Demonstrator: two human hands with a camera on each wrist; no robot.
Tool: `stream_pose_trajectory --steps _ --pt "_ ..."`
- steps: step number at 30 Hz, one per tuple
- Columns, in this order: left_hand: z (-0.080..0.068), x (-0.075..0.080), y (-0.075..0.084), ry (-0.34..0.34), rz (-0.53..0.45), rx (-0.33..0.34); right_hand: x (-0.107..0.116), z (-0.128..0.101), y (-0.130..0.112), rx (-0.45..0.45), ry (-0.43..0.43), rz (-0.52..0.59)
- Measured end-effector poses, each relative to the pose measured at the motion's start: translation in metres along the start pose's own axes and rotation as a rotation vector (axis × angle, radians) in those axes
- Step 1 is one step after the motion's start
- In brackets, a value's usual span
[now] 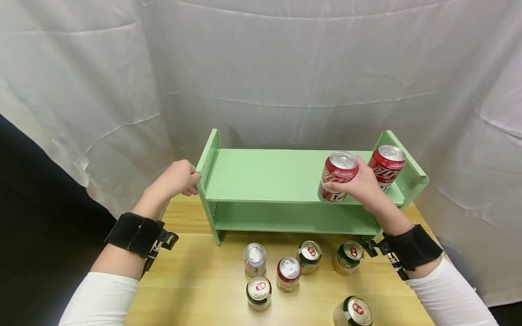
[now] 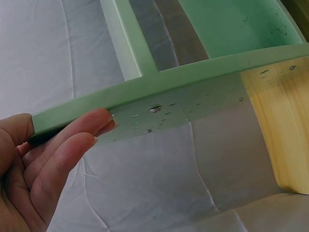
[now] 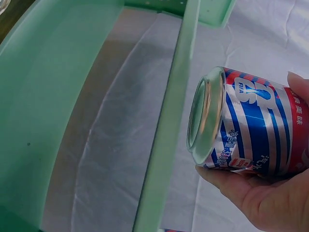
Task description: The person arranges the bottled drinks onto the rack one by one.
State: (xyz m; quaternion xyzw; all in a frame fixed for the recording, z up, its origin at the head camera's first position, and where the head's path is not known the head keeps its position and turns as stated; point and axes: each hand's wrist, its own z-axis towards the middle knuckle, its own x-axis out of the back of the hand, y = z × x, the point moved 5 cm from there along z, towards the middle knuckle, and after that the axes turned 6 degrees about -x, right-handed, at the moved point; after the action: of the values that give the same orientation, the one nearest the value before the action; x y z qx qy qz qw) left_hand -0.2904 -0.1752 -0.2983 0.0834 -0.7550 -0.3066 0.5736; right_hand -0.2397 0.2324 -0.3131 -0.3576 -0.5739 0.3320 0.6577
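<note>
My right hand [image 1: 363,184] grips a red soda can [image 1: 337,175] at the front edge of the green shelf's upper board. In the right wrist view, the base of this can [image 3: 256,123] is just apart from the board's edge. A second red can [image 1: 387,165] stands at the right end of the upper board, partly hidden by the right hand. At the other end, my left hand [image 1: 178,176] holds the left side panel of the green shelf [image 1: 265,174]. In the left wrist view, its thumb is at the panel's end and its fingers [image 2: 72,145] lie along the outer face.
Before the shelf on the wooden table [image 1: 195,280] stand a silver can [image 1: 255,259], a red-and-silver can [image 1: 288,274] and several green-and-gold cans, one of them [image 1: 353,312] near the front. A pale curtain [image 1: 285,68] hangs behind.
</note>
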Motion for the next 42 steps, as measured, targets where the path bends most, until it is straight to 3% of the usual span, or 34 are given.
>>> stream_pose_trajectory --steps 15,24,28,34,42 --pt "-0.007 0.006 -0.005 0.004 0.007 0.006 -0.011 0.018 0.011 0.017 -0.039 0.057" --pt "-0.005 0.011 -0.003 0.021 -0.001 0.020 -0.012 0.033 0.005 0.073 -0.091 0.083" --pt "-0.004 0.012 -0.003 0.036 -0.007 0.022 -0.012 0.037 0.005 0.039 -0.098 0.127" --pt "0.000 0.012 -0.001 0.045 -0.005 0.015 -0.011 0.035 0.013 -0.040 -0.045 0.152" --pt "0.006 0.009 -0.007 0.040 -0.002 0.026 -0.010 0.026 0.019 -0.012 -0.010 0.234"
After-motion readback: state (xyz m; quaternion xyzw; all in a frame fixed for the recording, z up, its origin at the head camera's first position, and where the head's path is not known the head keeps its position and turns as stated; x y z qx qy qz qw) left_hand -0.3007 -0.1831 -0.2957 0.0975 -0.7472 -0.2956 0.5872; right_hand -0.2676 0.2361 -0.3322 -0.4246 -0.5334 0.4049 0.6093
